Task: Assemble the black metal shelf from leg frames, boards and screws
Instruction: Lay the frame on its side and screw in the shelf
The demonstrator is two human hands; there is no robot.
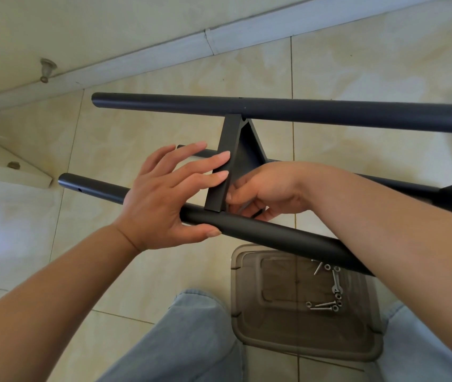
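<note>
A person sits over a tiled floor (164, 271), looking down at a partly built black metal shelf frame held above their knees. Two long round black tubes run across the view. The far tube (302, 110) stretches from the upper left to the right edge. The near tube (260, 232) slants from the left middle down toward the lower right. A flat black crossbar (223, 166) joins the two tubes, meeting each one end-on, with an angled bracket (248, 150) just beside it on the right.

The left hand (164, 199) is spread open with straight fingers: its thumb lies along the near tube's front, its palm is against the tube, and its fingertips press flat on the left face of the crossbar. The right hand (269, 191) reaches in from the right, with fingers curled just behind the crossbar where it meets the near tube. It seems to pinch something small and dark there, but what it holds is hidden, so the grip cannot be told for sure.

Below the near tube, between the person's knees in light blue jeans (191, 340), a clear brownish plastic tray (249, 321) sits on the floor. Silver screws (329, 304) and washers lie along the tray's right edge.

A pale skirting board (136, 64) runs along the top of the floor.
</note>
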